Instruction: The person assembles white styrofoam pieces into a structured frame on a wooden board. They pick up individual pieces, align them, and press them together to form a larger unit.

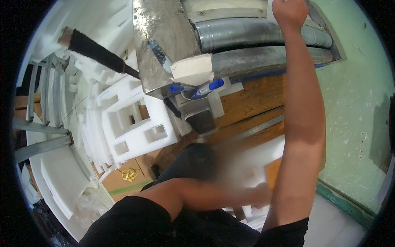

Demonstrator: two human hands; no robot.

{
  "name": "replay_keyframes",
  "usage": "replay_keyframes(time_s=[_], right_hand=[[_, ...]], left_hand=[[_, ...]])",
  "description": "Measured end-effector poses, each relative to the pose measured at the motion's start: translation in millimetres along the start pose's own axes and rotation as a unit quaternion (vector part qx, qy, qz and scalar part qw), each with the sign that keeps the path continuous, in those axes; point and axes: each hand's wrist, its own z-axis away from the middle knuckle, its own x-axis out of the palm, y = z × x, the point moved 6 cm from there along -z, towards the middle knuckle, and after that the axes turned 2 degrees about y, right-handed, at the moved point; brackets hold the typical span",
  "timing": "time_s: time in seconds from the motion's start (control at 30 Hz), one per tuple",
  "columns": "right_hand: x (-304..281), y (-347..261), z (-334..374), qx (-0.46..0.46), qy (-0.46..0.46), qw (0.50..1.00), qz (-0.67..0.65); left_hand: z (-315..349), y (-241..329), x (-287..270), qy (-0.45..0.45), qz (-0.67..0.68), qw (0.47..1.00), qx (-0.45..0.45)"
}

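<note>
At the top right my right hand (290, 14) is closed, its arm stretched out over metal rollers. A white flat piece (270, 12) shows at its left side, seemingly in its grip; the frame's edge cuts it off. My left hand (259, 195) is low, close to my body and partly behind my right forearm. Its fingers are blurred and hidden. A pale, motion-smeared white thing (247, 162) lies just above it; whether the hand holds it I cannot tell. Beneath the right hand runs a shiny metal roller (242, 35), with a duller roller (255, 57) in front.
A metal plate (160, 37) adjoins the rollers. Blue-capped markers (207, 88) stand in a holder at its corner. A black-wrapped handle (96, 51) juts out left. White foam frames (135, 123) are stacked below it. Wooden boards (251, 96) lie beneath the rollers; a green surface (354, 103) is right.
</note>
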Motion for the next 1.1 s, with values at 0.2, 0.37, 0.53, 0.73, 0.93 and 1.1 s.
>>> replay_keyframes(time_s=[0.2, 0.37, 0.53, 0.73, 0.93, 1.1], right_hand=[[-78.1, 33.1, 2.6, 0.014, 0.007, 0.997, -0.074], [-205.9, 32.7, 71.6, -0.041, -0.264, 0.964, -0.018], [-313.9, 39.8, 129.3, 0.04, -0.373, 0.923, 0.086], [-307.7, 11.4, 131.4, 0.0, -0.427, 0.893, 0.143], [-252.7, 20.8, 112.0, 0.114, -0.417, 0.9, -0.058], [-295.0, 26.4, 140.0, 0.4, -0.329, 0.779, -0.354]], left_hand=[[1.7, -15.0, -58.1, -0.142, 0.133, 0.972, 0.134], [18.4, -5.4, -76.7, -0.237, 0.074, 0.956, 0.159], [20.6, 15.3, -40.5, -0.231, 0.048, 0.956, 0.173], [27.1, 20.3, -33.1, -0.228, 0.02, 0.959, 0.169], [29.8, 10.8, -41.1, -0.243, 0.009, 0.958, 0.154], [37.2, -15.9, -23.0, -0.251, -0.065, 0.961, 0.093]])
